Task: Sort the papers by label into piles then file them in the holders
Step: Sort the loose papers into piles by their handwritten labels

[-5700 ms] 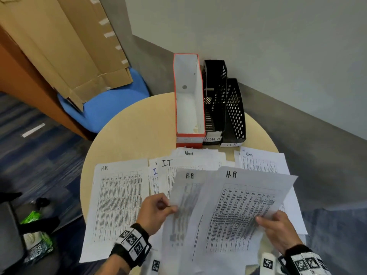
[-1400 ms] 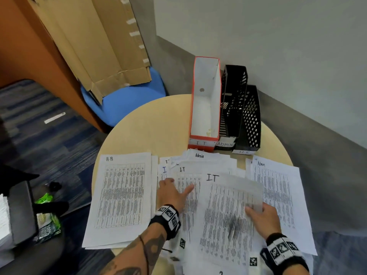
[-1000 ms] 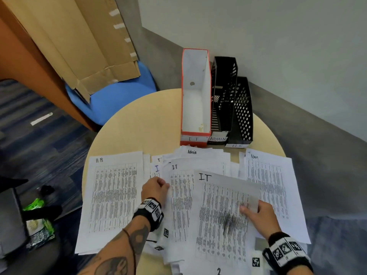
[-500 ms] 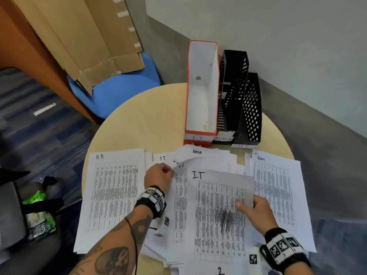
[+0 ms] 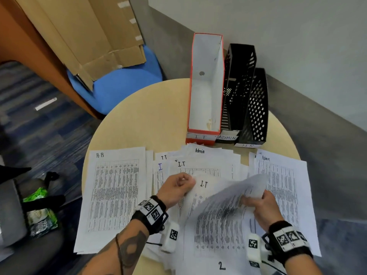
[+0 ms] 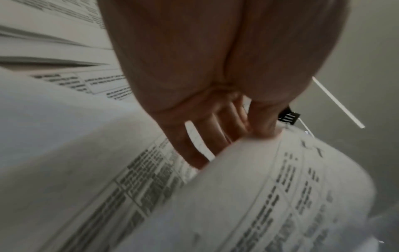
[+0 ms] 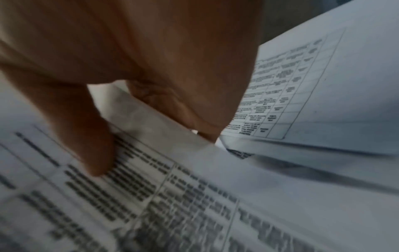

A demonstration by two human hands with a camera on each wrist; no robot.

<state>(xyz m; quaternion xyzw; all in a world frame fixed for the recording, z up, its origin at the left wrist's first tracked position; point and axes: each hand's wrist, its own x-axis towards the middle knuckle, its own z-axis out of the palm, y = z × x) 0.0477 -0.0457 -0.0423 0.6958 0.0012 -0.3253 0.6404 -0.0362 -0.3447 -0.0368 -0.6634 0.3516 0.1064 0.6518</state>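
A: Where are the hands?
B: The right hand (image 5: 262, 207) pinches a curled IT sheet (image 5: 224, 205) above the worktop (image 5: 151, 120); the left hand (image 5: 174, 188) pinches another sheet's corner (image 5: 198, 181).
A: The holders?
B: The holders (image 5: 206, 88) stand behind the piles.

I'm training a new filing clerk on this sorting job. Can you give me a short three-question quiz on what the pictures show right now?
1. True or false: the three holders at the back of the table already hold sorted papers.
2. Multiple choice: which label is on the orange holder? A) Admin B) IT C) HR
3. Short answer: what is the right hand doing?

Key
1. False: the orange holder looks empty, and no sheets show in the two black holders.
2. B.
3. Its grip pinches the bent-over sheet at the right edge, lifting it off the middle pile, while the left hand holds the IT sheet beneath.
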